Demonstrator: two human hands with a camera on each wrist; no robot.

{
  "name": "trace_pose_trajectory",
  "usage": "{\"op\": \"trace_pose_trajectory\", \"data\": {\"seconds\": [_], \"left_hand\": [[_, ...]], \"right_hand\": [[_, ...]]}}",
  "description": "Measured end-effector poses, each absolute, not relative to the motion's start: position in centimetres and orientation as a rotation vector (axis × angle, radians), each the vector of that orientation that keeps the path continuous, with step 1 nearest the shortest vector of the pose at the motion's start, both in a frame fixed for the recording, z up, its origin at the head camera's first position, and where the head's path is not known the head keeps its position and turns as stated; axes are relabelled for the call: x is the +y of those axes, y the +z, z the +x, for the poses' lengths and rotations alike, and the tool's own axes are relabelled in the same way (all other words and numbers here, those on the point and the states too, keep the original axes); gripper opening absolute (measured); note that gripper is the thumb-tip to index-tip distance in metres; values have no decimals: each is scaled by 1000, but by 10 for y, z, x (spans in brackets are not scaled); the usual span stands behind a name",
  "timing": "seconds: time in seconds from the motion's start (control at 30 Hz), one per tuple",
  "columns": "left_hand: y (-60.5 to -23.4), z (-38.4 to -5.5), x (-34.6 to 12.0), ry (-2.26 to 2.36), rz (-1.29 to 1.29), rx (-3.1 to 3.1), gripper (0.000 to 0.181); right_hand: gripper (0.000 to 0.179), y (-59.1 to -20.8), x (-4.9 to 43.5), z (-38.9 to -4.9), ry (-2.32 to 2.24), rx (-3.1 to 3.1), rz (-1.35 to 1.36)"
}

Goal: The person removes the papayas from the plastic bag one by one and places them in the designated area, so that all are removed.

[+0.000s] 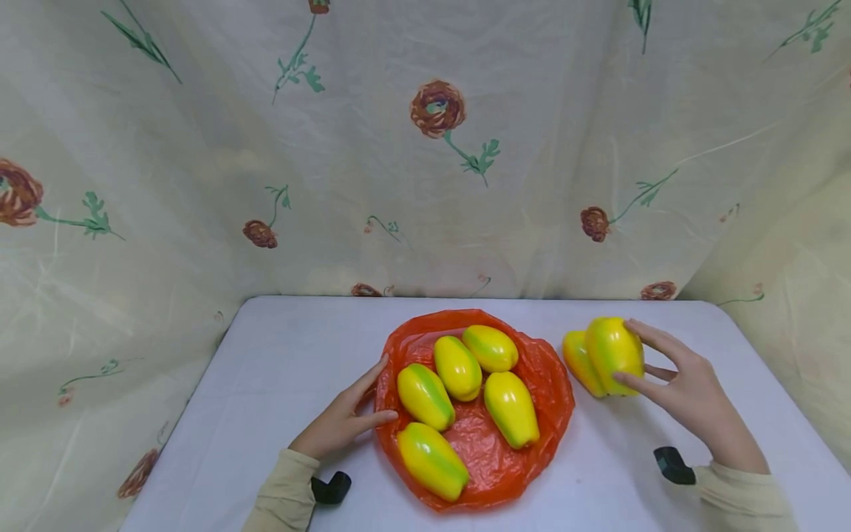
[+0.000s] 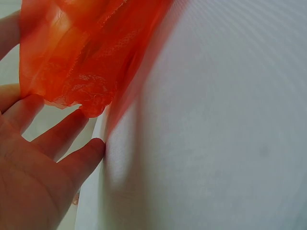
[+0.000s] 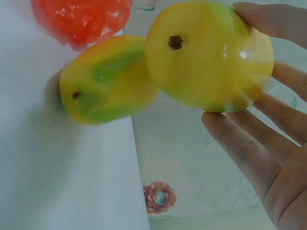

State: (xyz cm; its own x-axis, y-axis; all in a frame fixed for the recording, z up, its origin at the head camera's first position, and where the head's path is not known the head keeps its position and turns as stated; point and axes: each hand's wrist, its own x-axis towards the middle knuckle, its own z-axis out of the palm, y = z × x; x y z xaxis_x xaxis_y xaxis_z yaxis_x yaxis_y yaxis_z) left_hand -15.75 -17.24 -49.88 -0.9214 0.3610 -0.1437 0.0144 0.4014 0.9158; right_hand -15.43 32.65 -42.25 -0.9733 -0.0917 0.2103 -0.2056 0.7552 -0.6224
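My right hand (image 1: 691, 384) holds a glossy yellow-green papaya (image 1: 614, 355) between thumb and fingertips. In the right wrist view this held papaya (image 3: 206, 57) shows a brown stem spot. Just behind and left of it, a second papaya (image 1: 580, 362) lies on the table. My left hand (image 1: 342, 417) is at the left rim of a red plastic bag (image 1: 475, 473), thumb and fingers on its edge. Seen from the left wrist, the fingers (image 2: 72, 132) reach along the thin red film (image 2: 91, 62). Inside the spread-open bag lie several papayas (image 1: 459, 368).
A white-covered table (image 1: 286, 347) carries everything. Behind it hangs a pale curtain (image 1: 518, 133) with printed flowers. Dark wrist cameras stick out beside the left (image 1: 331, 488) and right (image 1: 674, 465) sleeves. The bag's right side is near the loose papaya.
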Motion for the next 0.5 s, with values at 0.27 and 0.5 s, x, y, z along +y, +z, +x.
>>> {"op": "trace_pose_trajectory", "data": {"seconds": [0.27, 0.5], "left_hand": [[-498, -157, -172, 1534, 308, 2339, 86], [-500, -158, -171, 1529, 314, 2346, 86]], "right_hand": [[85, -427, 338, -157, 1040, -2795, 151], [86, -434, 347, -160, 1021, -2820, 70]]}}
